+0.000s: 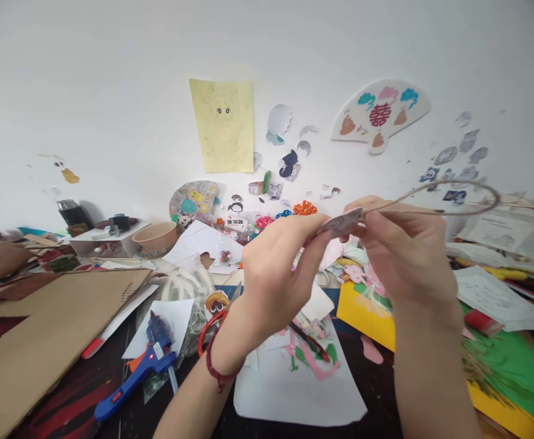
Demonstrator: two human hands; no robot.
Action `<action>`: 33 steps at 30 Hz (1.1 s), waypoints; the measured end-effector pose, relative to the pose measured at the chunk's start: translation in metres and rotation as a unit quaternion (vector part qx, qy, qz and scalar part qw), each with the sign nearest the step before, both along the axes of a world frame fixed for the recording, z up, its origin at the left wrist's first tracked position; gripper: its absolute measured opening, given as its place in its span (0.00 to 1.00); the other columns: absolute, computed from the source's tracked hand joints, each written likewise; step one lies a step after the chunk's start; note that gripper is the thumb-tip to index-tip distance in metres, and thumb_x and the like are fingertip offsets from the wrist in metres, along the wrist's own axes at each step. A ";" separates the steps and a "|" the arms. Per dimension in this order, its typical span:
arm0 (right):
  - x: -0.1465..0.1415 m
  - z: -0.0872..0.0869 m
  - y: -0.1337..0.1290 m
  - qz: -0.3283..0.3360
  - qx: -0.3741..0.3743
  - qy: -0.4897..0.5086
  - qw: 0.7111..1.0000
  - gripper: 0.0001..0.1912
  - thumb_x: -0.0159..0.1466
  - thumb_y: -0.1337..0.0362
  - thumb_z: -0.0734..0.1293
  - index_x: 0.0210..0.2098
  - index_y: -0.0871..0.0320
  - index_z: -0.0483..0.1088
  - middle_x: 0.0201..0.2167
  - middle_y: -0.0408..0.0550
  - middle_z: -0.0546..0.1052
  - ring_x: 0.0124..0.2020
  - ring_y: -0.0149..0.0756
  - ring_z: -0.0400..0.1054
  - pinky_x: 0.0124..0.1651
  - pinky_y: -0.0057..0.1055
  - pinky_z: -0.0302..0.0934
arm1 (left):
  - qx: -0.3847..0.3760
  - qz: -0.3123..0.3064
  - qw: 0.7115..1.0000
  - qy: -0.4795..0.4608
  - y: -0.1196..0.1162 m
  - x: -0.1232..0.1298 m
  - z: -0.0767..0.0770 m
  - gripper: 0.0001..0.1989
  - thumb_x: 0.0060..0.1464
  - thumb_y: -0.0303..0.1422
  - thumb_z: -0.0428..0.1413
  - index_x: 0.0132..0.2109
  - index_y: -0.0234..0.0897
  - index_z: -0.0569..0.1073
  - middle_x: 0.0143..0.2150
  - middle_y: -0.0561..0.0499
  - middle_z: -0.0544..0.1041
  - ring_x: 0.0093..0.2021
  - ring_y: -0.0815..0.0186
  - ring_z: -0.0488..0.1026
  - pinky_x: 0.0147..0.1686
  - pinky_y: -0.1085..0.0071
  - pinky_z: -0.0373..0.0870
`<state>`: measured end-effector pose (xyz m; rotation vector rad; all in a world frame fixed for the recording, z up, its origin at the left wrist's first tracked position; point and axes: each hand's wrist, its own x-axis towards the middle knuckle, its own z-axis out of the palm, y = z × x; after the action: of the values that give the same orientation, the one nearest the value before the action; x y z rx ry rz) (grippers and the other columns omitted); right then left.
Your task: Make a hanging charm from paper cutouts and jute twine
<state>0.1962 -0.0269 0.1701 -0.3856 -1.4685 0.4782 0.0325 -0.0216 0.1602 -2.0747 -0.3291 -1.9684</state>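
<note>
While the left hand (276,268) pinches paper (340,224), the right hand (408,259) pinches cord (498,197).

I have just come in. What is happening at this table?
The person's left hand holds a small flat cutout above the table. The right hand pinches a brown cord at its edge, with a loop extending right; whether they are joined is unclear. Below, a blue glue gun lies to the left, and pink and green paper scraps lie on a white sheet.
</note>
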 end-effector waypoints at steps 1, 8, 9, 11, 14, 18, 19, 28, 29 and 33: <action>0.001 0.000 -0.001 -0.001 -0.005 -0.001 1.000 0.05 0.62 0.63 0.71 0.30 0.51 0.81 0.29 0.44 0.77 0.30 0.33 0.70 0.31 0.33 0.67 | -0.023 -0.014 1.000 0.005 0.000 -0.002 0.000 0.05 0.59 0.23 0.57 0.43 0.34 0.75 0.37 0.50 0.82 0.34 0.73 0.77 0.34 0.77 0.73; 0.004 0.002 -0.006 0.043 -0.077 -0.019 0.996 0.10 0.64 0.64 0.70 0.27 0.51 0.79 0.24 0.44 0.74 0.26 0.32 0.68 0.27 0.32 0.65 | -0.165 -0.182 0.969 0.019 0.007 -0.008 -0.004 0.05 0.60 0.28 0.58 0.44 0.36 0.76 0.34 0.53 0.79 0.27 0.74 0.73 0.29 0.76 0.74; 0.004 0.002 -0.006 0.049 -0.090 -0.016 0.995 0.09 0.63 0.63 0.70 0.26 0.51 0.79 0.24 0.44 0.74 0.26 0.31 0.68 0.27 0.31 0.65 | -0.176 -0.198 0.964 0.018 0.008 -0.008 -0.004 0.05 0.60 0.28 0.58 0.44 0.37 0.76 0.34 0.53 0.79 0.28 0.74 0.73 0.29 0.76 0.74; 0.003 0.002 -0.005 0.060 -0.118 -0.012 0.991 0.09 0.62 0.62 0.71 0.26 0.51 0.79 0.23 0.43 0.73 0.25 0.29 0.67 0.26 0.29 0.65 | -0.192 -0.227 0.955 0.015 0.009 -0.007 -0.005 0.05 0.60 0.28 0.59 0.44 0.37 0.76 0.34 0.53 0.78 0.28 0.74 0.72 0.29 0.76 0.73; 0.003 0.001 0.001 0.074 -0.134 -0.019 0.988 0.09 0.60 0.58 0.73 0.25 0.51 0.78 0.21 0.41 0.73 0.22 0.28 0.65 0.22 0.27 0.63 | -0.237 -0.270 0.933 0.009 0.010 -0.007 -0.005 0.05 0.59 0.29 0.59 0.43 0.38 0.77 0.34 0.54 0.77 0.28 0.75 0.72 0.28 0.77 0.72; 0.003 -0.002 0.006 0.071 -0.117 -0.023 0.990 0.07 0.61 0.55 0.71 0.32 0.50 0.80 0.26 0.43 0.77 0.23 0.29 0.68 0.23 0.29 0.66 | -0.334 -0.332 0.882 -0.023 0.012 -0.007 -0.004 0.05 0.58 0.34 0.61 0.41 0.37 0.76 0.32 0.53 0.76 0.26 0.74 0.70 0.26 0.76 0.70; 0.004 -0.003 0.006 0.066 -0.105 -0.027 0.992 0.07 0.61 0.56 0.72 0.35 0.50 0.80 0.30 0.43 0.79 0.24 0.29 0.69 0.25 0.29 0.68 | -0.357 -0.350 0.865 -0.032 0.013 -0.007 -0.003 0.06 0.58 0.35 0.61 0.40 0.37 0.76 0.31 0.53 0.75 0.25 0.74 0.69 0.25 0.76 0.69; 0.002 -0.003 0.001 -0.039 0.035 -0.055 0.997 0.12 0.61 0.64 0.73 0.44 0.44 0.79 0.30 0.40 0.80 0.27 0.32 0.73 0.29 0.31 0.71 | -0.503 -0.463 0.729 -0.027 0.013 -0.009 0.002 0.08 0.55 0.36 0.63 0.34 0.35 0.76 0.20 0.57 0.67 0.20 0.76 0.61 0.20 0.77 0.57; -0.001 -0.002 -0.001 -0.075 0.055 -0.043 0.995 0.12 0.60 0.65 0.74 0.43 0.45 0.80 0.30 0.40 0.79 0.28 0.32 0.73 0.30 0.32 0.71 | -0.515 -0.476 0.713 -0.028 0.013 -0.009 0.003 0.09 0.54 0.36 0.63 0.33 0.34 0.75 0.19 0.57 0.66 0.19 0.77 0.60 0.20 0.77 0.56; -0.013 -0.001 -0.009 -0.224 0.139 -0.036 0.964 0.14 0.58 0.67 0.75 0.43 0.45 0.80 0.35 0.43 0.80 0.32 0.35 0.74 0.36 0.37 0.71 | -0.535 -0.527 0.661 -0.014 0.014 -0.008 0.005 0.10 0.55 0.34 0.62 0.30 0.31 0.73 0.20 0.57 0.62 0.19 0.79 0.56 0.20 0.77 0.50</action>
<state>0.1836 -0.0362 0.1695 -0.4968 -1.4382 -0.1050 0.0244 -0.0073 0.1648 -3.5754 -0.3779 -2.8177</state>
